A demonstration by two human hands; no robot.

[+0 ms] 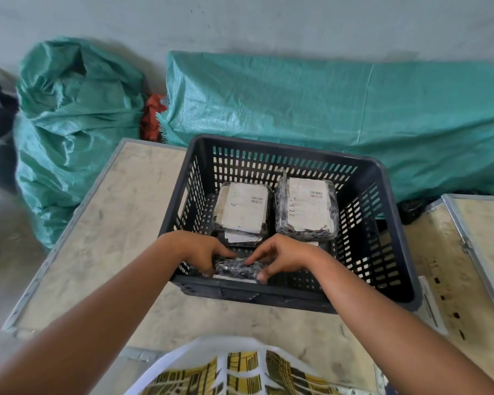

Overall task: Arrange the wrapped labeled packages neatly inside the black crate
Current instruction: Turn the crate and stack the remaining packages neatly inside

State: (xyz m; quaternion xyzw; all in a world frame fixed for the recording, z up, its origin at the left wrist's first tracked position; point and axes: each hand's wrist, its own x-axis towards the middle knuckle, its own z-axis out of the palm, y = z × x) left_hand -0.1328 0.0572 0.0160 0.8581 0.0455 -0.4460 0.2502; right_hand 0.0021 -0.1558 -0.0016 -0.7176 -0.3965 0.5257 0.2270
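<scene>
Your left hand and right hand pinch a dark wrapped package inside the black slotted plastic crate, which sits on a scuffed beige metal-edged board; green woven tarpaulin sacks line the grey wall.

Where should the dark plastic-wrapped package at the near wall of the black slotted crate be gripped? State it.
Grip the dark wrapped package by its two short ends, coming from above. It lies long-side along the black crate's near wall, leaving only the ends and top free; the left hand and right hand already bracket them.
</scene>
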